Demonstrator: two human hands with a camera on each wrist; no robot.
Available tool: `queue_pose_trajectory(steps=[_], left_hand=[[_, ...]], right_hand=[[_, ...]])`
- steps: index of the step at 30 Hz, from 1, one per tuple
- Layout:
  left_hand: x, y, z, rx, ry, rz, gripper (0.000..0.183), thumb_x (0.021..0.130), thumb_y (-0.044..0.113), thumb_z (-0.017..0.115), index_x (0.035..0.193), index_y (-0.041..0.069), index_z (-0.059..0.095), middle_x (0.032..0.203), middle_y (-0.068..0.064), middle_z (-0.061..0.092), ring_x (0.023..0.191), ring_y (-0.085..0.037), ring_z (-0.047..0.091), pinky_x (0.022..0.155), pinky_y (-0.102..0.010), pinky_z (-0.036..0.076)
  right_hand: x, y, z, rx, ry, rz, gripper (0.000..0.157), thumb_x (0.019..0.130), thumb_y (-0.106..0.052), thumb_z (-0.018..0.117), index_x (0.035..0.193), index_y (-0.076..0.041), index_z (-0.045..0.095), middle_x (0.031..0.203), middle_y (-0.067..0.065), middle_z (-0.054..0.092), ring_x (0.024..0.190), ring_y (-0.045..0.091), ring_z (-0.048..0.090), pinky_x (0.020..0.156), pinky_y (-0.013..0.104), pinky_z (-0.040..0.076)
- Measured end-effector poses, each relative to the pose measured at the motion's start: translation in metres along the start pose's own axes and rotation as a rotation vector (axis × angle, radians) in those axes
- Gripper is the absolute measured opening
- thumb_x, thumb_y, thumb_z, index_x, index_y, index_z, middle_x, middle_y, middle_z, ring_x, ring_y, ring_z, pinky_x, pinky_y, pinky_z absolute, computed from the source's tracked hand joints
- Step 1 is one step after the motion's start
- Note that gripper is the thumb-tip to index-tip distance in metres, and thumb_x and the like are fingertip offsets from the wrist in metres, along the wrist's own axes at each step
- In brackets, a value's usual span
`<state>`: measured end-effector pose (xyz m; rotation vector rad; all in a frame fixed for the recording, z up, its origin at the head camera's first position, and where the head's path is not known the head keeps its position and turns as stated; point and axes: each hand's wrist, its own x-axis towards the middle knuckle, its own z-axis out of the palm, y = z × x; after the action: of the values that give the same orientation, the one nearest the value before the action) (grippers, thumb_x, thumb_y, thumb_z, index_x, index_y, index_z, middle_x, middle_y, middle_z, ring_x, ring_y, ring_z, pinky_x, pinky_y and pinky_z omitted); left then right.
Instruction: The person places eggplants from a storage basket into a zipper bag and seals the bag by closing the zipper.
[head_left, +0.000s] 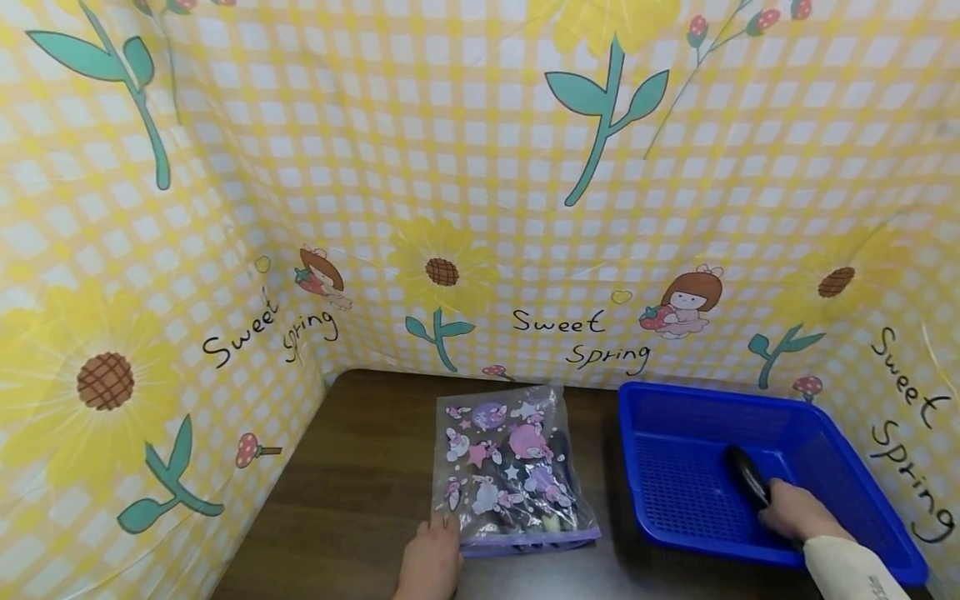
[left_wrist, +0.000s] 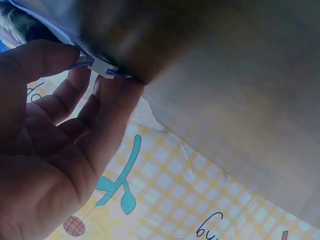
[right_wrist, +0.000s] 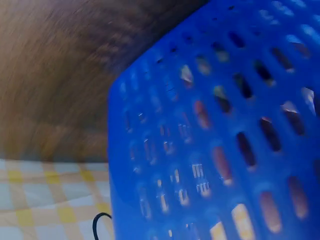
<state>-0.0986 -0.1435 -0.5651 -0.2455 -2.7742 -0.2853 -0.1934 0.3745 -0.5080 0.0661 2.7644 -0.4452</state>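
**Right hand [head_left: 802, 510] grips a dark eggplant-like thing [head_left: 745, 475] in the basket [head_left: 720, 393]**

The glossy dark thing lies ahead and leftward of the right fingers, which curl round its near end; their tips are partly hidden. The basket's blue walls surround those fingers. The step in hand seems to be handling this piece; whether it is being laid down or taken up cannot be told. A lift would call for a firm hold on slick skin, a release for gently spread fingers.

The left hand [head_left: 431, 554] pinches the bag [head_left: 513, 467] at its near corner, thumb and fingers by a white slider [left_wrist: 103, 68]. The bag, holding dark things, lies beyond and rightward of those fingers, on the brown table [head_left: 360, 467].
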Motion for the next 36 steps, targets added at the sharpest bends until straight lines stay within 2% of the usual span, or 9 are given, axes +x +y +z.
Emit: queue_pose_trajectory(steps=[3, 6, 10, 13, 15, 18, 22, 28, 36], left_hand=[[0.0, -0.001, 0.003, 0.009, 0.029, 0.011, 0.034, 0.058, 0.012, 0.074, 0.085, 0.002, 0.056, 0.077, -0.011, 0.048, 0.062, -0.028, 0.048, 0.043, -0.039, 0.043], [-0.001, -0.001, 0.004, 0.013, 0.055, 0.014, 0.034, 0.057, 0.012, 0.073, 0.084, 0.002, 0.056, 0.077, -0.011, 0.048, 0.061, -0.027, 0.048, 0.042, -0.039, 0.042], [-0.003, -0.001, 0.004, 0.007, 0.05, 0.0, 0.032, 0.058, 0.011, 0.071, 0.085, 0.002, 0.057, 0.078, -0.011, 0.049, 0.062, -0.027, 0.049, 0.043, -0.04, 0.043], [-0.004, -0.001, 0.005, 0.002, 0.032, -0.014, 0.031, 0.059, 0.011, 0.07, 0.085, 0.002, 0.058, 0.079, -0.011, 0.049, 0.063, -0.028, 0.049, 0.044, -0.04, 0.043], [-0.003, -0.001, 0.006, 0.004, 0.032, -0.013, 0.031, 0.059, 0.011, 0.07, 0.086, 0.003, 0.058, 0.079, -0.011, 0.049, 0.063, -0.029, 0.049, 0.044, -0.041, 0.043], [-0.002, -0.002, 0.006, 0.009, 0.061, -0.003, 0.031, 0.058, 0.012, 0.07, 0.085, 0.003, 0.057, 0.078, -0.012, 0.048, 0.063, -0.029, 0.048, 0.043, -0.041, 0.042], [-0.001, -0.002, 0.006, 0.019, 0.104, 0.006, 0.029, 0.057, 0.012, 0.07, 0.082, 0.003, 0.056, 0.077, -0.011, 0.047, 0.061, -0.029, 0.047, 0.041, -0.041, 0.04], [-0.001, 0.0, 0.004, 0.021, 0.062, -0.021, 0.028, 0.059, 0.011, 0.069, 0.084, 0.003, 0.058, 0.077, -0.011, 0.048, 0.062, -0.028, 0.048, 0.041, -0.04, 0.041], [-0.002, 0.0, 0.008, 0.035, 0.067, -0.027, 0.03, 0.059, 0.013, 0.071, 0.083, 0.003, 0.057, 0.078, -0.011, 0.047, 0.062, -0.028, 0.047, 0.04, -0.04, 0.041]], right_hand=[[0.0, -0.003, -0.001, 0.02, 0.036, -0.024, 0.035, 0.08, -0.015, 0.057, 0.097, 0.015, 0.048, 0.076, 0.014, 0.052, 0.067, 0.028, 0.049, 0.062, 0.045, 0.041], [-0.001, -0.009, -0.001, 0.044, 0.049, -0.02, 0.049, 0.084, -0.021, 0.053, 0.105, 0.021, 0.043, 0.082, 0.024, 0.054, 0.071, 0.032, 0.05, 0.064, 0.049, 0.042], [-0.003, -0.024, -0.003, 0.054, 0.037, 0.028, 0.075, 0.089, -0.038, 0.05, 0.122, 0.027, 0.031, 0.107, 0.042, 0.049, 0.091, 0.049, 0.053, 0.073, 0.057, 0.042], [-0.007, -0.034, -0.003, 0.077, 0.055, 0.041, 0.078, 0.089, -0.046, 0.05, 0.124, 0.023, 0.035, 0.101, 0.037, 0.053, 0.087, 0.046, 0.055, 0.07, 0.054, 0.043], [-0.01, -0.041, -0.002, 0.091, 0.076, 0.041, 0.072, 0.09, -0.047, 0.05, 0.12, 0.018, 0.04, 0.087, 0.026, 0.056, 0.075, 0.036, 0.055, 0.063, 0.047, 0.043], [-0.014, -0.051, 0.0, 0.082, 0.114, 0.022, 0.066, 0.091, -0.048, 0.05, 0.113, 0.014, 0.044, 0.072, 0.01, 0.051, 0.061, 0.024, 0.049, 0.054, 0.04, 0.039], [-0.02, -0.066, 0.0, 0.046, 0.183, -0.019, 0.065, 0.091, -0.051, 0.049, 0.111, 0.01, 0.046, 0.071, 0.009, 0.052, 0.059, 0.023, 0.049, 0.05, 0.04, 0.038], [-0.034, -0.085, 0.005, 0.066, 0.226, -0.024, 0.062, 0.09, -0.058, 0.045, 0.105, 0.002, 0.047, 0.065, 0.007, 0.045, 0.053, 0.022, 0.045, 0.045, 0.036, 0.033], [-0.052, -0.118, 0.014, 0.077, 0.288, -0.055, 0.062, 0.089, -0.059, 0.045, 0.114, -0.001, 0.047, 0.061, 0.005, 0.044, 0.048, 0.019, 0.043, 0.041, 0.034, 0.031]])
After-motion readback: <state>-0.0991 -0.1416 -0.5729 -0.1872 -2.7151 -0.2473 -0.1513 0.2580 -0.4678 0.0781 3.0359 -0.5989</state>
